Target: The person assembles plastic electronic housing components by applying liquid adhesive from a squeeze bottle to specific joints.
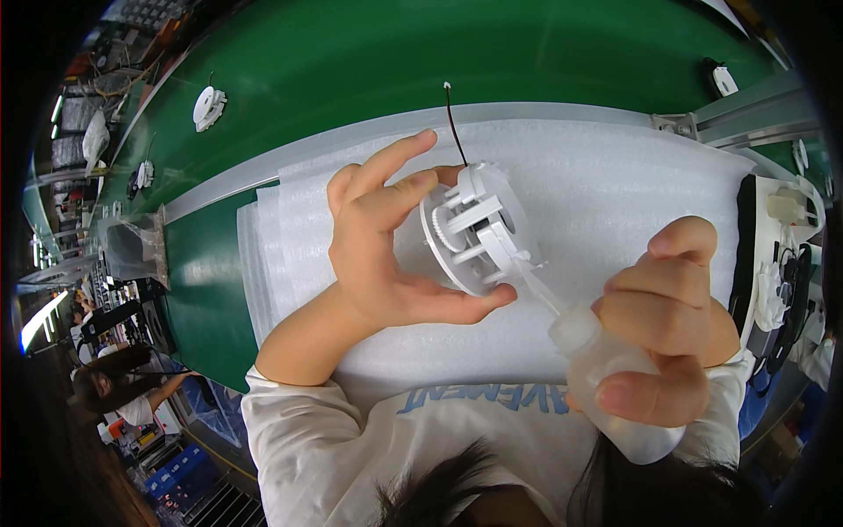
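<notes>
My left hand (pixel 373 233) grips a round white plastic gear assembly (pixel 474 233) by its rim, thumb below and fingers above. Gear teeth and posts show between its two discs, and a thin dark wire (pixel 455 123) with a small white end sticks up from its top. In my right hand (pixel 659 325) is a translucent squeeze bottle (pixel 628 404) with a narrow nozzle, its fingers wrapped round the body. The nozzle's tip points up and left and reaches the assembly's lower right side; whether it touches cannot be made out.
White foam sheeting (pixel 606 202) covers the bench before me. Beyond a metal rail lies a green belt (pixel 351 53) carrying similar white assemblies (pixel 209 109). A metal bracket (pixel 674 125) stands at the back right. Cables and a tray (pixel 781 255) sit far right. Another person (pixel 132 391) is at far left.
</notes>
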`<state>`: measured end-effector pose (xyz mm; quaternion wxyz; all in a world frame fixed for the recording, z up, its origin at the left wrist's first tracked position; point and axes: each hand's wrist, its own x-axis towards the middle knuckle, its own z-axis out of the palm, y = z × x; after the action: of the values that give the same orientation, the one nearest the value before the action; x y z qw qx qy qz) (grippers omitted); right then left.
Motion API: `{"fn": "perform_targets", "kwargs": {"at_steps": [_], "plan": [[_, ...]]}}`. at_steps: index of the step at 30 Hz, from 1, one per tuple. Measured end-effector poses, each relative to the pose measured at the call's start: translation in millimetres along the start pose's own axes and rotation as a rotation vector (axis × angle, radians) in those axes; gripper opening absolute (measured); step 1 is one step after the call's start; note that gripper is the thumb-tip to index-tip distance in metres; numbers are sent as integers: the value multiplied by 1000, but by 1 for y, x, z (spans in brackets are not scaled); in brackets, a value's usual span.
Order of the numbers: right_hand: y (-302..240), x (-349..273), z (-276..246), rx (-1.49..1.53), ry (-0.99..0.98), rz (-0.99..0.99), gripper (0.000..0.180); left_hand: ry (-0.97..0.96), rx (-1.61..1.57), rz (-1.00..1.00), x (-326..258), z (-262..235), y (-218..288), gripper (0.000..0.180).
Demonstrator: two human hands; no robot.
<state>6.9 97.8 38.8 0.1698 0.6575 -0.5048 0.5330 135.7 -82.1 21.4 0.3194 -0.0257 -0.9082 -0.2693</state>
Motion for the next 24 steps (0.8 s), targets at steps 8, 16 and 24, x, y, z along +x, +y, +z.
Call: {"fn": "perform_targets", "kwargs": {"at_steps": [8, 16, 24], "plan": [[1, -2, 0, 19, -12, -18, 25, 139, -344, -152, -6, 11, -4, 79], [3, -3, 4, 10, -6, -8, 25, 158, -755, -450, -2, 6, 3, 68], [2, 2, 4, 53, -10, 55, 27, 221, -841, -469, -6, 8, -3, 66]]}}
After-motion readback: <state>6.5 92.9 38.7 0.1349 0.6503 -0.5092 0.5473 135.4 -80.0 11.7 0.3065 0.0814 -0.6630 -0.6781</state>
